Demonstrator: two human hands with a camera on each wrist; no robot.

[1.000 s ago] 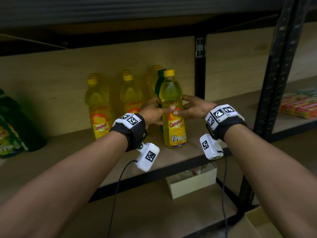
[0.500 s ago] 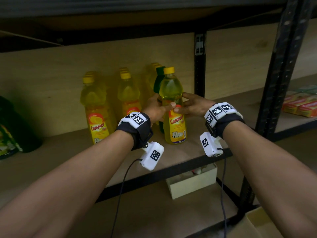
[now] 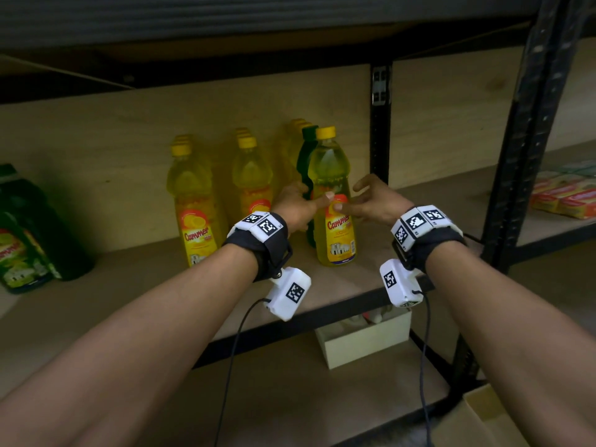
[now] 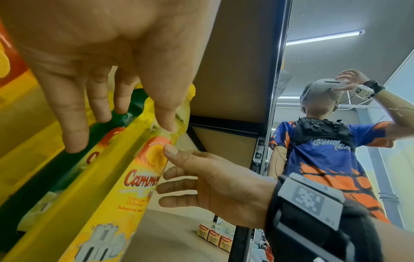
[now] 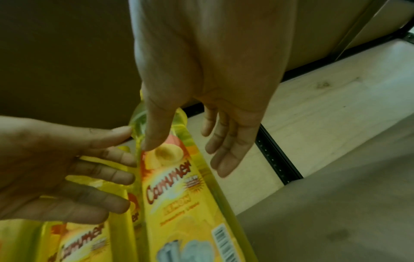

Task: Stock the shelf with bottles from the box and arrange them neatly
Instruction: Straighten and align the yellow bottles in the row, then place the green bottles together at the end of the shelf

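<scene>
A yellow Cammer dishwashing-liquid bottle stands upright on the wooden shelf, near its front edge, just left of the black upright post. Both hands flank it at label height. The left hand sits at the bottle's 9 o'clock, its fingers straight and spread, the thumb tip resting on the upper label; nothing is gripped. The right hand sits at 3 o'clock, fingers loosely extended and clear of the bottle's side, only the thumb tip touching the label beside the left thumb.

Directly behind the bottle, at 12 o'clock, a dark green bottle stands touching or almost touching it, with more yellow caps behind. Two further yellow bottles stand in rows at 9 o'clock, well apart. Large green bottles sit at the shelf's far left. A small white box rests on the lower shelf at 6 o'clock, and a cardboard box shows at 5 o'clock. Colgate cartons lie in the next bay at 3 o'clock.
</scene>
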